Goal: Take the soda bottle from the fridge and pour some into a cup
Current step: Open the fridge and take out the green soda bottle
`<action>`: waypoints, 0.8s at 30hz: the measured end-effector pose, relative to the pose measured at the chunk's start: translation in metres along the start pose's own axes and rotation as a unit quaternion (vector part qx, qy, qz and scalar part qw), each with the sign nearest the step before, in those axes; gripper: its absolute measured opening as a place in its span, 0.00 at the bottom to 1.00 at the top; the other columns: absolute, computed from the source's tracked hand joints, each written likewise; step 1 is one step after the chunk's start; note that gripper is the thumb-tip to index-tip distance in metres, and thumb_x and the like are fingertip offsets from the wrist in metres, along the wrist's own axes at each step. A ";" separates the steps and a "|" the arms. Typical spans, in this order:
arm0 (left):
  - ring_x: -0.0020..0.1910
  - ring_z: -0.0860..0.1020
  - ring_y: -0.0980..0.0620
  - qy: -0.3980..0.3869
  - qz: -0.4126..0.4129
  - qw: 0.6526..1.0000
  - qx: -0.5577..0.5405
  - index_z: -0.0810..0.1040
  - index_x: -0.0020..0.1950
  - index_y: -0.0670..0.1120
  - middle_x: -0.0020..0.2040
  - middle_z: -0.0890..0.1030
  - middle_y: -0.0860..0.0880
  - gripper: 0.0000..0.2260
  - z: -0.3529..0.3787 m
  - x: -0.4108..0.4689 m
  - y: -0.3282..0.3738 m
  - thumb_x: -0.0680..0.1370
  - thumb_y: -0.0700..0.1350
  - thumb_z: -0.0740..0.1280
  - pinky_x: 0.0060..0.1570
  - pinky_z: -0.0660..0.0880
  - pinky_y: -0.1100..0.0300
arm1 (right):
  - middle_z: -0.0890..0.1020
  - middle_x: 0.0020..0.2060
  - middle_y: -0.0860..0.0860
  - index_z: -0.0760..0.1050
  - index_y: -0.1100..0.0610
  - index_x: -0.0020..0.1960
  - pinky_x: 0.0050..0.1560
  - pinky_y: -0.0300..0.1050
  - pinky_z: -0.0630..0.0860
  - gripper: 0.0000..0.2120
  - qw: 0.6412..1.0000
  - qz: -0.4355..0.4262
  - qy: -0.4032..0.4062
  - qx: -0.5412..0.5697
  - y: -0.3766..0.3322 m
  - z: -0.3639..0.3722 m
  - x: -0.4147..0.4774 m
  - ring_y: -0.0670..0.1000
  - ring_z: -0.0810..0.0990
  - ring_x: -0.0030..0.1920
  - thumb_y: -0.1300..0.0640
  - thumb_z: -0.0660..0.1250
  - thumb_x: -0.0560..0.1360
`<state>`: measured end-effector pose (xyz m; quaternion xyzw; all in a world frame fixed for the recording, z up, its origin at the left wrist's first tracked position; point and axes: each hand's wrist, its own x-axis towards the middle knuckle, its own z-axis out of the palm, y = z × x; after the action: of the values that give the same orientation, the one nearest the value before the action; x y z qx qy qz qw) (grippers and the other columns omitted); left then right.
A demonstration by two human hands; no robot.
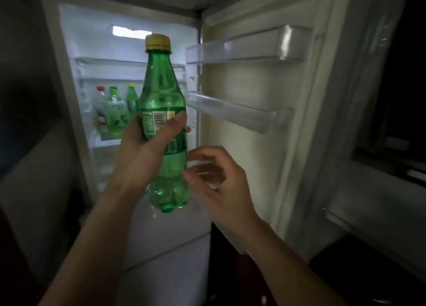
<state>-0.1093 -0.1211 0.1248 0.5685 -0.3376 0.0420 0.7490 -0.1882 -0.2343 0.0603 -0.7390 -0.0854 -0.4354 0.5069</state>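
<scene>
Nearest of all, two bare forearms are seen reaching up toward the soda bottle (164, 91), which is held upright in the air in front of the open fridge, clear of its shelves. The left hand (147, 144) is wrapped round the bottle's middle, over the label (154, 121), with the thumb laid across the front and the fingers curled behind. The right hand (219, 181) is found just right of the bottle's lower part, its fingers loosely curled and nothing held in them. Whether its fingertips touch the plastic cannot be told, as that hand is blurred. The yellow cap (158, 42) is seated on the neck, above the left hand.

The bottle appears to hold a good deal of liquid, so a moderate weight is to be expected. Thin plastic of this kind is likely to give a little when squeezed, and the fridge's cold may leave it damp and slippery. The labelled waist, where it is gripped now, is judged the surest hold, the cap being left free to be twisted by the other hand. Foaming is risked if the bottle is shaken.

Behind the bottle and to its left, three other bottles (114, 112) are stood on a lit shelf of the fridge (76, 40). To the bottle's right, the door (253, 86) is swung open, with two clear racks (242, 49) fixed to it. No cup is seen.
</scene>
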 end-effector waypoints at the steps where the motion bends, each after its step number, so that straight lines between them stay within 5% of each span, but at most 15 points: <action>1: 0.42 0.85 0.53 -0.017 0.002 1.000 -0.013 0.84 0.41 0.58 0.41 0.86 0.53 0.02 0.011 -0.012 0.006 0.71 0.54 0.74 0.45 0.81 0.51 | 0.82 0.51 0.45 0.76 0.53 0.55 0.49 0.43 0.80 0.12 1.000 0.000 0.007 -0.010 -0.009 -0.014 -0.011 0.49 0.84 0.46 0.62 0.73 0.73; 6: 0.44 0.85 0.52 -0.083 -0.007 0.995 -0.048 0.83 0.47 0.51 0.43 0.86 0.50 0.15 0.077 -0.051 0.030 0.66 0.58 0.74 0.44 0.80 0.55 | 0.84 0.46 0.47 0.77 0.53 0.52 0.48 0.47 0.81 0.11 0.997 -0.017 0.048 -0.051 -0.046 -0.086 -0.041 0.48 0.85 0.44 0.62 0.73 0.72; 12: 0.46 0.85 0.50 -0.095 0.000 0.995 -0.014 0.82 0.51 0.49 0.45 0.86 0.49 0.15 0.155 -0.058 0.034 0.70 0.56 0.75 0.54 0.80 0.45 | 0.86 0.44 0.54 0.79 0.60 0.56 0.50 0.50 0.82 0.12 0.996 0.010 0.085 -0.026 -0.049 -0.162 -0.046 0.53 0.85 0.45 0.63 0.72 0.73; 15: 0.46 0.84 0.52 -0.081 0.007 0.996 0.021 0.81 0.52 0.51 0.45 0.86 0.51 0.20 0.192 -0.058 0.033 0.67 0.61 0.74 0.54 0.80 0.44 | 0.86 0.46 0.50 0.81 0.58 0.57 0.53 0.49 0.81 0.12 0.992 -0.003 0.062 -0.108 -0.047 -0.205 -0.039 0.48 0.85 0.47 0.58 0.73 0.74; 18: 0.45 0.84 0.54 -0.053 0.012 0.997 0.054 0.81 0.53 0.53 0.44 0.85 0.54 0.22 0.227 -0.054 0.027 0.65 0.64 0.74 0.54 0.80 0.44 | 0.84 0.51 0.49 0.82 0.57 0.56 0.54 0.48 0.78 0.13 0.961 -0.098 0.030 -0.256 -0.045 -0.251 -0.021 0.44 0.82 0.51 0.51 0.71 0.75; 21: 0.45 0.84 0.56 -0.019 0.026 0.996 0.079 0.80 0.54 0.53 0.44 0.85 0.55 0.24 0.252 -0.050 0.020 0.64 0.66 0.74 0.52 0.80 0.46 | 0.76 0.65 0.53 0.80 0.56 0.60 0.67 0.42 0.70 0.15 0.912 -0.171 0.051 -0.368 -0.035 -0.289 0.003 0.48 0.74 0.65 0.50 0.69 0.76; 24: 0.44 0.83 0.59 0.014 0.035 0.994 0.100 0.80 0.55 0.53 0.45 0.85 0.55 0.21 0.262 -0.054 0.018 0.68 0.62 0.75 0.47 0.80 0.55 | 0.62 0.75 0.54 0.66 0.51 0.74 0.72 0.45 0.63 0.25 0.914 -0.077 0.063 -0.393 -0.015 -0.311 0.019 0.53 0.63 0.74 0.51 0.66 0.78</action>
<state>-0.2787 -0.3282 0.1429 0.6273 -0.3414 0.1096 0.6913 -0.3585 -0.4892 0.1172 -0.8407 0.0679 -0.5173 0.1446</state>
